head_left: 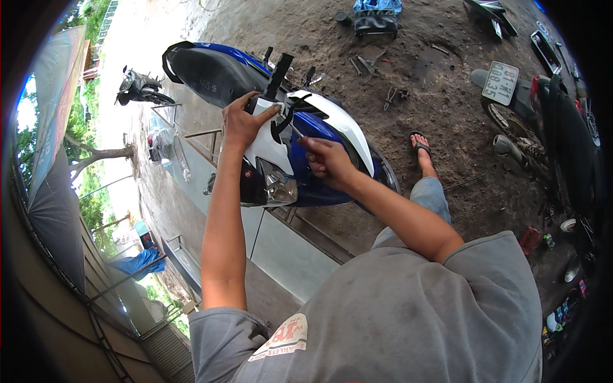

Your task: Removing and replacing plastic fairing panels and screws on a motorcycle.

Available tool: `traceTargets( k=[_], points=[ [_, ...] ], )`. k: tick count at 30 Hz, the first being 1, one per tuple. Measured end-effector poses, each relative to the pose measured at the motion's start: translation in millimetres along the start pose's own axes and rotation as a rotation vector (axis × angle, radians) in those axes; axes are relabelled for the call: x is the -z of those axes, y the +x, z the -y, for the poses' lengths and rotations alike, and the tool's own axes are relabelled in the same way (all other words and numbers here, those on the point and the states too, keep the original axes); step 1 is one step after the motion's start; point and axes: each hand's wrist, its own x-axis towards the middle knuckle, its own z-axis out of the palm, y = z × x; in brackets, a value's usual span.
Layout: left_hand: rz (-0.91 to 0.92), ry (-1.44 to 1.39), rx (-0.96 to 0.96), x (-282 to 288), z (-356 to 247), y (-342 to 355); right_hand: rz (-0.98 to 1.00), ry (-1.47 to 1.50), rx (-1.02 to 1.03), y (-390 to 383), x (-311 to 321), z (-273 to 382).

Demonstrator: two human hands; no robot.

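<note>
A blue, white and black motorbike lies across the view, with its black seat toward the upper left. My left hand is closed over the white upper body panel, thumb pressed along its edge near a black bar. My right hand is closed on a slim metal tool, which points into a dark gap in the bodywork beside the blue panel. I cannot make out what the tool's tip touches.
A metal platform is under the bike. Scattered tools lie on the dirt at top. Another motorbike stands at right, a dark scooter at upper left. My sandalled foot is right of the bike. Tarps hang at left.
</note>
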Motion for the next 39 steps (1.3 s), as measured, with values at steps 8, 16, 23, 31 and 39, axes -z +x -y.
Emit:
traceTargets(
  k=[8,16,23,31,39],
  points=[
    [-0.013,0.01,-0.015,0,-1,0,-0.297,-1.166,0.978,6,-2,-12],
    [0.007,-0.072,-0.022,-2,5,1,-0.349,-1.242,0.999,0,-11,-3],
    [-0.013,0.02,-0.051,3,-2,0,-0.205,-0.382,0.215,2,-9,4],
    [-0.006,0.068,-0.073,3,-2,-2,-0.339,-1.559,0.994,11,-18,1],
    [-0.02,0.092,-0.092,3,-2,-1,-0.191,-0.695,0.334,8,-19,13]
  ],
)
